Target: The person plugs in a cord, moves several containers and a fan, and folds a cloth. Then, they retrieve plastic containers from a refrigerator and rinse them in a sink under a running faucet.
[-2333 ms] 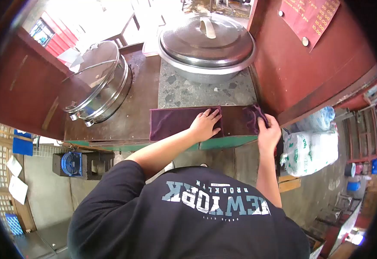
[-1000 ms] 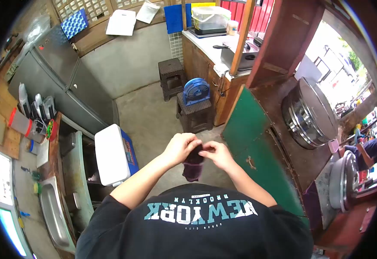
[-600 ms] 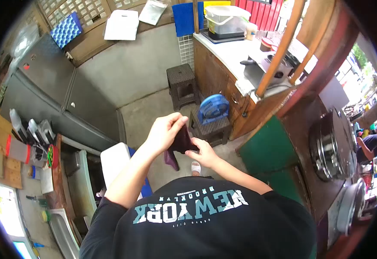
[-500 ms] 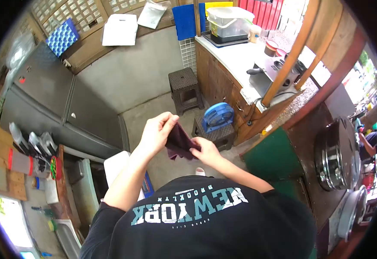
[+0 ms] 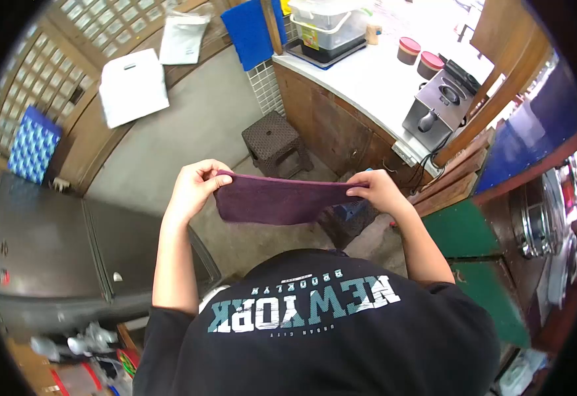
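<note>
Here, note the purple cloth (image 5: 269, 203) stretched in mid-air between left hand (image 5: 193, 191) and right hand (image 5: 382, 193), presumably for a taut, even top edge. See fingers of both hands pinching opposite ends of that edge, with thumbs on the near face and the lower edge free, well apart from the desk (image 5: 361, 79).

The cloth (image 5: 269, 202) is between the left hand (image 5: 198, 189) and the right hand (image 5: 379, 190). A fridge (image 5: 44, 244) is on the left. A stool (image 5: 272, 137) stands by the surface (image 5: 361, 82). On it, two jars (image 5: 408, 51) sit beside a machine (image 5: 439, 105).
</note>
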Motion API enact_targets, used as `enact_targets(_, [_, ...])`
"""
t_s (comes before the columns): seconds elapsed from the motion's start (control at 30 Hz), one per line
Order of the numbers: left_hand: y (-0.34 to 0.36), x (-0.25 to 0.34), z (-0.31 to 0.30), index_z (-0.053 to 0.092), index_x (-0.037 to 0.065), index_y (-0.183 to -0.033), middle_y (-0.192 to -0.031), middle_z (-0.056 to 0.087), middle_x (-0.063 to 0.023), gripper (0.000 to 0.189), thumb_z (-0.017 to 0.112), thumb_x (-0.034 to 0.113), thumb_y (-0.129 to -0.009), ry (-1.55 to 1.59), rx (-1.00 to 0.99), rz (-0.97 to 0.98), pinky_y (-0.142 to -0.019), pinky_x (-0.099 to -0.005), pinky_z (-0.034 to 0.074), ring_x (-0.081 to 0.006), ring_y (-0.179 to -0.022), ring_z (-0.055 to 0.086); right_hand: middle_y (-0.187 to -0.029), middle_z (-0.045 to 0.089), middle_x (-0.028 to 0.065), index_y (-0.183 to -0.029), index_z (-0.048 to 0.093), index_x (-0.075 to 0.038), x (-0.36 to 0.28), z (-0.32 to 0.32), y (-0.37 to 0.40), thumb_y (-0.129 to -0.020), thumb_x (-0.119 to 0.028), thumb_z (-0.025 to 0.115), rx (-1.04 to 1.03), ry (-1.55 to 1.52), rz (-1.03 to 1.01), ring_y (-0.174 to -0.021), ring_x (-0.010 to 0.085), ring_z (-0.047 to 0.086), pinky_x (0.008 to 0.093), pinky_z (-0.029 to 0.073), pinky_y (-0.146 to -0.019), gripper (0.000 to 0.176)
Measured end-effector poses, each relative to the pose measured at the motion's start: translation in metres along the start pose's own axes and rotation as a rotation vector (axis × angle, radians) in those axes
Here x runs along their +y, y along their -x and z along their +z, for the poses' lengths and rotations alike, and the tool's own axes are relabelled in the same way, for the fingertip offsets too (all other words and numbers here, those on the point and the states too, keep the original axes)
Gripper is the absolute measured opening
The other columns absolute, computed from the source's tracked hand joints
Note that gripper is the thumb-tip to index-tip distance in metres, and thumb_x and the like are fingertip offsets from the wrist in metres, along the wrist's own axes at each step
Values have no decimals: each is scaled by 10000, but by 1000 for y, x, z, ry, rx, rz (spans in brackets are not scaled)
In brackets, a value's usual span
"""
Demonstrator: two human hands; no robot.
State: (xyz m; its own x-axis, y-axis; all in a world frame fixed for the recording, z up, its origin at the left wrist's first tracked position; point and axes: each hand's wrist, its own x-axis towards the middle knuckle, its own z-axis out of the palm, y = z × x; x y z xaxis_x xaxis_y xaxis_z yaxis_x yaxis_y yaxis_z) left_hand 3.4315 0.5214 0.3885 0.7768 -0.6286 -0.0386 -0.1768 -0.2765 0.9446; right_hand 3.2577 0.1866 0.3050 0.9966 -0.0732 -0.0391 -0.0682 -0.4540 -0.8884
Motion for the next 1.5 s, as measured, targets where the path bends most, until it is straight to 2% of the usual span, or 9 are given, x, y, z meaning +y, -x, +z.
enact_targets(0.3, [-172,-40,-31,619,38,-888,-793,611,27,108,603,144,-878,96,-251,161,-657,-212,409,-49,-716,517,-758,657,37,-949,666,10,-28,-26,-41,-778,-55,672,206,-112,265,-702,89,561,249,458,-673,183])
enact_targets(0.4, [-234,-48,-11,612,36,-925,-851,624,7,113,571,135,-889,99,-296,80,-707,-242,431,-77,-753,539,-749,639,10,-964,662,-1,14,-56,-71,-825,-21,619,250,-51,291,-667,80,548,234,459,-623,147])
enact_targets(0.63, [-422,-16,58,668,39,-917,-772,663,-39,131,633,131,-830,-249,-57,486,-697,-263,462,-110,-727,592,-765,666,137,-897,703,-80,24,-170,-172,-754,-44,526,702,594,312,-741,253,652,359,497,-705,230])
enact_targets(0.87, [-560,19,121,663,16,-910,-759,649,-18,95,598,60,-856,270,-228,588,-628,-222,474,-67,-677,582,-822,658,158,-897,692,-89,14,-232,-229,-808,-32,516,1242,600,195,-801,306,645,374,484,-720,205])
enact_targets(1.0, [-595,-53,143,650,8,-912,-841,659,-127,115,612,44,-810,-132,-348,801,-731,-301,492,-217,-783,637,-865,658,159,-897,680,-83,97,-206,-246,-795,-2,502,1150,732,267,-841,332,630,390,482,-746,221])
enact_targets(1.1, [-607,-123,156,636,15,-838,-863,630,-172,80,585,48,-786,-372,-497,728,-761,-403,476,-334,-850,602,-911,648,184,-882,677,-78,174,-147,-249,-765,16,476,1035,645,511,-905,348,611,423,477,-793,251])
enact_targets(1.17, [-618,-171,160,648,38,-838,-900,600,-140,94,602,95,-778,-699,-727,663,-811,-405,459,-319,-900,566,-923,646,188,-861,676,-37,228,-105,-244,-721,12,536,785,578,651,-904,358,607,429,473,-827,204])
enact_targets(1.3, [-595,-166,166,631,65,-802,-1063,516,-114,82,619,130,-753,-746,-546,636,-870,-416,421,-299,-1032,487,-1045,612,172,-916,654,-37,196,-95,-263,-749,-30,564,841,473,681,-1023,334,559,410,439,-912,190])
enact_targets(1.5, [-595,-167,204,395,68,-1322,-1425,282,-204,548,552,332,-868,-602,-634,753,-1080,-476,254,-361,-1347,234,-1326,437,189,-1266,484,-103,227,-141,-319,-815,-180,624,936,647,678,-1210,351,427,425,371,-992,478])
